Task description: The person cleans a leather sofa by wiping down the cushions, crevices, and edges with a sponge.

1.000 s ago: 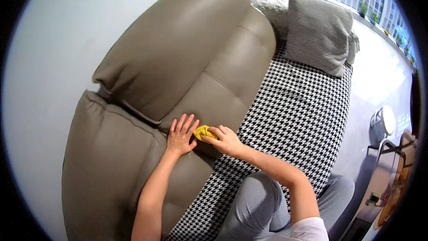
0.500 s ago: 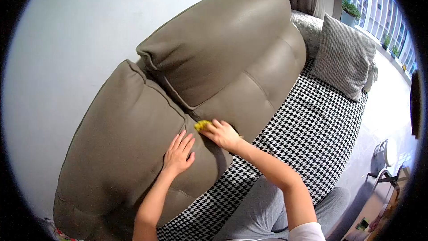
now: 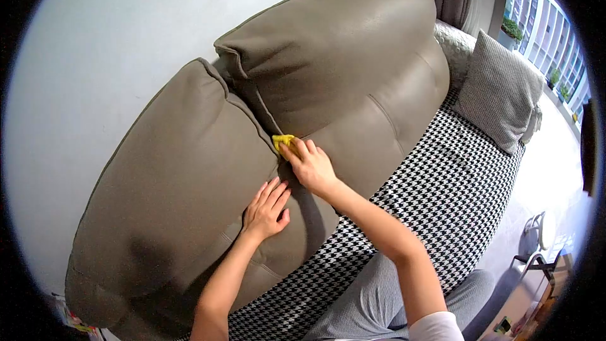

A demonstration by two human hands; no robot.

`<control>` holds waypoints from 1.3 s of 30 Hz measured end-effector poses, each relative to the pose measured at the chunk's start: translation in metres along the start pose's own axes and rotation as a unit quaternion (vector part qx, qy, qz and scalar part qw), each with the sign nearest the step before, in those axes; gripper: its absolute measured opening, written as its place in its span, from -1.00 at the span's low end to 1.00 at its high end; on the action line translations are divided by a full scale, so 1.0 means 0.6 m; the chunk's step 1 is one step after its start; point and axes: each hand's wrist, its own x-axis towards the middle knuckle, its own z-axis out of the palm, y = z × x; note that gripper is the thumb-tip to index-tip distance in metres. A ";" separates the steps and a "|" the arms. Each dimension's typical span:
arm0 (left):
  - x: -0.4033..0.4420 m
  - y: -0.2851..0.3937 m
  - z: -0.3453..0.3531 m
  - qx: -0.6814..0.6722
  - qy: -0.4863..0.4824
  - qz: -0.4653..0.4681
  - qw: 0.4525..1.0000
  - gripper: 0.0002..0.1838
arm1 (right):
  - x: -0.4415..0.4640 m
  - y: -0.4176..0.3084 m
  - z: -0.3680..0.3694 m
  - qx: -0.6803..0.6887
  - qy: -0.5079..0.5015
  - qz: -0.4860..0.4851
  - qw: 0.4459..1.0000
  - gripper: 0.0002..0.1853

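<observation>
My right hand (image 3: 310,165) is closed on a yellow cloth (image 3: 284,143), pressing it against the seam between the two brown leather back cushions of the sofa. Beside it and lower, my left hand (image 3: 266,210) lies flat with fingers stretched on the left back cushion (image 3: 170,177), close to the gap. The right back cushion (image 3: 341,57) rises above my right hand, its lower edge wrinkled near the gap. Part of the cloth is hidden under my fingers.
A black-and-white houndstooth cover (image 3: 423,183) spreads over the seat. A grey pillow (image 3: 502,91) leans at the sofa's far end. On the floor at right stands a white round stool (image 3: 546,230). Behind the sofa is a white wall (image 3: 113,57).
My right hand has moved up along the gap with the yellow cloth. My left hand still rests flat on the left cushion. The view has shifted slightly.
</observation>
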 end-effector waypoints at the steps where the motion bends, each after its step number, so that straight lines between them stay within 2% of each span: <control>1: 0.002 0.001 -0.002 -0.006 0.003 0.000 1.000 -0.47 | -0.009 -0.009 0.014 -0.097 -0.062 -0.017 0.993 -0.46; 2: 0.002 0.000 -0.002 -0.006 -0.003 0.000 1.000 -0.47 | -0.022 -0.017 0.026 -0.155 -0.086 -0.049 0.983 -0.51; 6: 0.000 0.000 0.001 -0.024 0.013 -0.006 1.000 -0.48 | -0.059 -0.017 0.035 -0.109 -0.109 -0.014 0.988 -0.62; 12: 0.003 0.005 -0.004 -0.006 -0.004 -0.004 1.000 -0.43 | -0.147 -0.011 0.005 -0.081 -0.249 0.000 0.965 -0.71; 14: 0.002 0.004 -0.002 -0.001 0.005 0.000 1.000 -0.44 | -0.177 -0.008 0.000 -0.099 -0.261 -0.015 0.960 -0.76; 16: 0.003 0.003 -0.001 0.001 0.007 0.001 1.000 -0.44 | -0.192 -0.009 -0.020 -0.116 -0.381 -0.049 0.916 -0.79; 18: 0.001 0.004 -0.001 0.001 0.009 0.001 1.000 -0.44 | -0.216 -0.008 -0.022 -0.131 -0.392 -0.072 0.908 -0.79; 20: 0.002 0.004 -0.001 0.005 0.016 0.004 1.000 -0.45 | -0.237 -0.004 -0.026 -0.161 -0.459 -0.136 0.863 -0.76; 22: 0.001 0.002 0.001 0.001 0.019 0.004 1.000 -0.46 | -0.251 0.000 -0.022 -0.173 -0.509 -0.149 0.830 -0.74; 25: -0.002 0.004 0.006 -0.007 0.025 0.000 1.000 -0.47 | -0.253 -0.001 -0.027 -0.170 -0.523 -0.156 0.821 -0.74; 28: 0.000 0.000 0.005 -0.014 0.028 -0.001 1.000 -0.47 | -0.235 0.009 -0.049 -0.100 -0.554 -0.114 0.818 -0.73; 30: -0.004 0.000 0.005 -0.017 0.029 -0.002 0.999 -0.46 | -0.204 0.016 -0.085 -0.069 -0.617 -0.066 0.781 -0.71; 31: -0.004 -0.001 0.008 -0.024 0.030 -0.002 0.999 -0.46 | -0.183 0.018 -0.104 -0.041 -0.580 -0.041 0.813 -0.70; 32: -0.004 -0.001 0.011 -0.034 0.031 -0.003 0.999 -0.46 | -0.160 0.020 -0.124 0.007 -0.499 0.006 0.866 -0.70; 33: -0.008 -0.003 0.016 -0.034 0.024 -0.007 0.999 -0.46 | -0.102 0.006 -0.172 0.055 -0.412 0.051 0.908 -0.69; 34: -0.013 -0.008 0.025 -0.024 0.012 0.000 1.000 -0.44 | -0.053 -0.001 -0.191 0.103 -0.279 0.064 0.953 -0.62; 35: -0.017 -0.011 0.033 -0.023 0.006 0.001 1.000 -0.42 | 0.011 -0.017 -0.223 0.113 -0.202 0.072 0.970 -0.51; 36: -0.019 -0.014 0.040 -0.019 0.001 0.001 1.000 -0.41 | 0.066 -0.025 -0.228 0.127 -0.054 0.038 0.990 -0.44; 37: -0.018 -0.016 0.044 -0.024 0.019 0.011 0.999 -0.40 | 0.126 -0.032 -0.235 0.137 0.060 -0.002 0.989 -0.36; 39: -0.011 -0.012 0.035 -0.027 0.026 0.013 0.999 -0.41 | 0.230 -0.037 -0.215 0.120 0.199 -0.029 0.972 -0.26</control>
